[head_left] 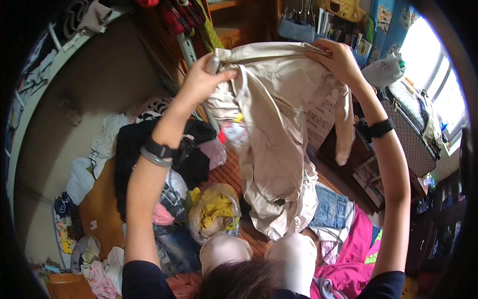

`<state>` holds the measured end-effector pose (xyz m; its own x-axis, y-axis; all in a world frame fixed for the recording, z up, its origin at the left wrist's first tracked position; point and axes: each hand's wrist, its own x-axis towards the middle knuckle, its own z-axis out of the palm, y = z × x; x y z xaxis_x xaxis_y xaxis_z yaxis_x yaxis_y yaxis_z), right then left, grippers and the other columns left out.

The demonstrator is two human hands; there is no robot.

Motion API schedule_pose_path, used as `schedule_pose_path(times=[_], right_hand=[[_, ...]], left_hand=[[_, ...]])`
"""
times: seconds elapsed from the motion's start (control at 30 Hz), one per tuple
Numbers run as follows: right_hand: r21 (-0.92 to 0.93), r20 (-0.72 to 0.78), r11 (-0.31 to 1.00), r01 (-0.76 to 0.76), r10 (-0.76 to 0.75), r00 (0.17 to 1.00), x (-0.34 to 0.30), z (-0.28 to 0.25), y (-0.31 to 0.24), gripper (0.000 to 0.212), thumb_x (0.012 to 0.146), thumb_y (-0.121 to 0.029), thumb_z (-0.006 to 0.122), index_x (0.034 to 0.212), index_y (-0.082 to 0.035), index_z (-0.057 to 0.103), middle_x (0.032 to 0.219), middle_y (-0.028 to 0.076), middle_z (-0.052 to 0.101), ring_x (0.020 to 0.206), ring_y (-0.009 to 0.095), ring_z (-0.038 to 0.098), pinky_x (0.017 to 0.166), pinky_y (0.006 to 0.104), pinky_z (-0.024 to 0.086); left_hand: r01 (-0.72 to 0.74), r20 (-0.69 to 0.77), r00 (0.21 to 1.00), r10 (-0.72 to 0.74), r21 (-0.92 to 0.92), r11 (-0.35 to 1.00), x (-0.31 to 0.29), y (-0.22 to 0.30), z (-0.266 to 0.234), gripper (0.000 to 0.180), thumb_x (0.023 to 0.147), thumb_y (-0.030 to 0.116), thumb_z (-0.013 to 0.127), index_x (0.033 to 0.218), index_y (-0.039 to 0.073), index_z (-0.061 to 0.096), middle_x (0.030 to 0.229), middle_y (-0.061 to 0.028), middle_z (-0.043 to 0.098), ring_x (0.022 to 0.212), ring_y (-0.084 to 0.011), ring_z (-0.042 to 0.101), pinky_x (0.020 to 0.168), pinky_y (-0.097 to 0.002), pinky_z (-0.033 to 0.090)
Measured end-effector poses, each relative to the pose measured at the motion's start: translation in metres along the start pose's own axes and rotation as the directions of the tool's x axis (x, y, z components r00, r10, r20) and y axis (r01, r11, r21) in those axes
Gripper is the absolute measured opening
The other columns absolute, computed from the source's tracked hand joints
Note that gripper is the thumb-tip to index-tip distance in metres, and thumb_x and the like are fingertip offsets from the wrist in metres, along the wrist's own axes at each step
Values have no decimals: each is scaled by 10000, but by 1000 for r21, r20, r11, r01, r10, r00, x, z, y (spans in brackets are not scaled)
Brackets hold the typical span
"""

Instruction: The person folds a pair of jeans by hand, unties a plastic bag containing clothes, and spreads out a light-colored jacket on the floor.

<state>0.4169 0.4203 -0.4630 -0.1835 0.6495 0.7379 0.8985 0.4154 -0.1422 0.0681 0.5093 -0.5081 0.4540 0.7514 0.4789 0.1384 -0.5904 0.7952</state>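
A beige cloth garment (276, 114) hangs stretched between my two raised hands. My left hand (201, 82) grips its upper left corner, thumb laid over the fabric. At the upper right my right hand (336, 60) pinches the top edge between thumb and fingers. Long folds drop from the top edge almost to my knees, and a narrow sleeve-like part dangles on the right. Whether it is a jacket or another kind of garment I cannot tell. Below it, between clothing piles, stands a clear plastic bag (215, 212) with yellow cloth inside.
Dark clothes (144, 149) are heaped on the left, beside white garments (107, 137). On the right lie folded denim (329, 207) and bright pink cloth (353, 234). A checked suitcase (406, 129) is by the window. A blue handbag (296, 29) hangs at the back.
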Motion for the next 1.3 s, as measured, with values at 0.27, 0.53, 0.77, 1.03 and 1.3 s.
schedule_pose_path(times=[0.27,0.53,0.77,1.03,1.3], right_hand=[[440,-209,878,190,-105,972,13,45,-131,442,758,-317,845,1061,-48,669,961,78,710,841,190,688,754,329,581],[273,76,960,-61,42,996,39,87,-89,450,783,-374,825,733,44,665,579,98,584,518,128,538,516,315,459],[168,-299,986,17,35,954,73,45,-39,303,891,-310,678,1008,-32,700,798,194,669,698,344,655,661,394,514],[656,-28,738,-159,234,972,100,-66,-18,246,1016,-211,522,1109,-18,643,939,14,645,772,80,574,658,247,481],[100,11,994,-36,35,999,60,-123,34,360,991,-274,583,1201,12,645,954,78,704,872,106,634,814,268,498]], left_hand=[[92,83,992,-90,-25,995,18,93,-40,483,943,413,671,1200,5,633,1071,-41,692,939,-79,643,788,-244,518],[20,-264,964,22,153,988,15,75,-117,272,938,242,687,1164,93,671,936,-38,713,761,-64,632,649,-215,489],[-188,-615,772,160,19,982,0,71,-161,259,944,203,683,1161,64,668,1038,-22,700,908,-105,640,811,-232,502],[4,-136,991,2,43,999,17,45,-87,1340,668,505,891,1552,30,2,1579,-259,175,1442,-343,259,1156,-430,259],[-214,376,926,-26,582,784,43,-52,4,276,830,243,803,997,44,711,820,-45,690,785,-129,619,718,-314,488]])
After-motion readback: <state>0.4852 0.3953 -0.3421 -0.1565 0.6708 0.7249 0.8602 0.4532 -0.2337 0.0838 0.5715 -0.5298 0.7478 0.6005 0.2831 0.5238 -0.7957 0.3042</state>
